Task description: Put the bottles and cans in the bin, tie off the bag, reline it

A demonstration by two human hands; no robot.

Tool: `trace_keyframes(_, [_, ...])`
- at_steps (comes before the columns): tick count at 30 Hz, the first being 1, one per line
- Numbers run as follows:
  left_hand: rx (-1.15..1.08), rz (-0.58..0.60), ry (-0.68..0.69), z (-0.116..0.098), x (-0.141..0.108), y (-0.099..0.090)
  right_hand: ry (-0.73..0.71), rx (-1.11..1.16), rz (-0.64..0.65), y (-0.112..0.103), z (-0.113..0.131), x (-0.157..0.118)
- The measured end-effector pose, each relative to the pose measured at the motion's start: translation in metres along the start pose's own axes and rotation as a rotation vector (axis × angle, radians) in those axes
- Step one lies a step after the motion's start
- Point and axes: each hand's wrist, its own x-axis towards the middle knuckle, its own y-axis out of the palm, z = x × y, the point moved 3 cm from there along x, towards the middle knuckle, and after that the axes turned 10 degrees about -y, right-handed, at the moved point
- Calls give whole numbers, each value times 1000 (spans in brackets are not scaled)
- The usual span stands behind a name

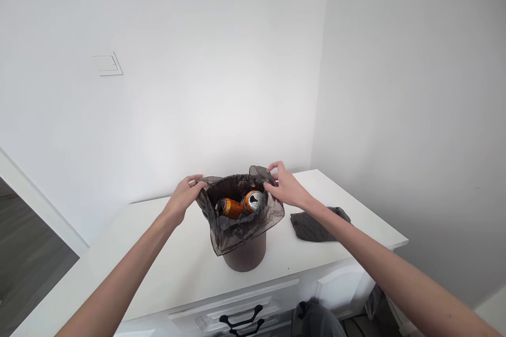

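Note:
A small brown bin (245, 254) stands on the white cabinet top, lined with a translucent dark bag (237, 236) whose edge hangs over the rim. Inside lie two orange cans, one on its side (232, 209) and one with its opened silver top (253, 200) facing up. At the bag's left edge my left hand (185, 196) pinches the plastic between thumb and fingers. My right hand (285, 188) grips the bag's right edge the same way, near the back corner.
A folded dark cloth-like piece (316, 227) lies right of the bin, under my right forearm. The white cabinet (169, 274) has drawers with black handles (242, 318). White walls rise behind and to the right; a switch (107, 63) is on the left.

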Motion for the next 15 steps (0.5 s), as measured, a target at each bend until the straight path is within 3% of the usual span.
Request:
trace_keyframes(2, [-57, -37, 81, -11, -4, -3, -25, 101, -19, -2, 9, 9])
trace_keyframes(7, [-287, -159, 282, -35, -18, -14, -53, 394, -216, -19, 27, 18])
trace_keyframes(11, [-484, -191, 257, -44, -24, -21, -12, 519, -336, -34, 31, 16])
trace_keyframes(15, [-635, -217, 208, -31, -26, -32, 34, 585, -390, -47, 22, 2])
